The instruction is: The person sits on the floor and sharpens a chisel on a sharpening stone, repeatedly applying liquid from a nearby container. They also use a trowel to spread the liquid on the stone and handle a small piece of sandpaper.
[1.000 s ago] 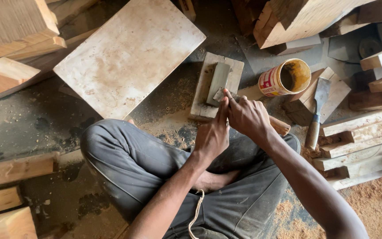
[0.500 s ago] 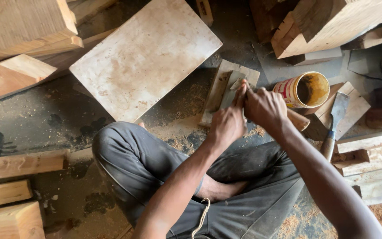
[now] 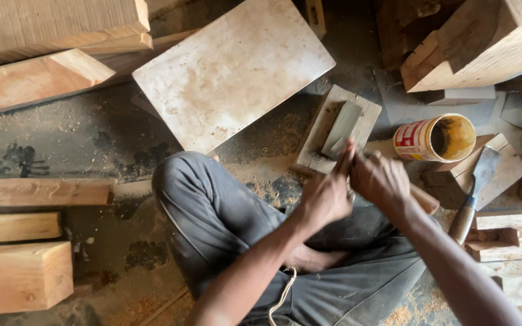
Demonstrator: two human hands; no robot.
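Note:
I sit cross-legged on the floor with both hands pressed together at the near end of a grey sharpening stone (image 3: pixel 344 125). The stone is set in a wooden block (image 3: pixel 315 151). My left hand (image 3: pixel 326 196) has its fingers stretched onto the stone's near end. My right hand (image 3: pixel 380 178) is closed around a wooden-handled tool (image 3: pixel 425 200), whose handle sticks out to the right. The tool's blade is hidden under my fingers.
An open tin can (image 3: pixel 435 137) with brown contents lies just right of the block. A wooden-handled flat blade (image 3: pixel 475 192) rests on wood offcuts beyond it. A pale board (image 3: pixel 231 72) lies ahead, and timber blocks (image 3: pixel 22 274) are stacked left and right. Sawdust covers the floor.
My hands slid forward along the stone, then back toward its near end. The view shifted a little as my head moved.

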